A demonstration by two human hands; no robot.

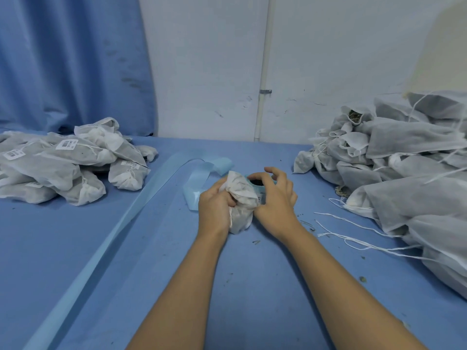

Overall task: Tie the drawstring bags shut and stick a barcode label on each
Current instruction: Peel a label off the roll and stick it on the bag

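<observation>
White non-woven drawstring bag (pixel 242 200) mid-table, clenched in left hand (pixel 214 203), fingers curled round it. Right hand (pixel 276 195) just beside, fingers arched apart over label roll (pixel 256 182) — grip unclear. Labelled bags (pixel 70 160) far left — untied bags (pixel 404 157) right.

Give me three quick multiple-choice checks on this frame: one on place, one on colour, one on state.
1. Bags bearing barcode labels lie: A in a box; B in the left pile; C on a shelf.
2. The table cover is: A red; B green; C blue.
3. The centre bag is: A gripped by the left hand; B lying untouched; C cut open.
Answers: B, white labels show on that pile's bags; C, blue cloth spans the table; A, that hand clasps the bag.
</observation>
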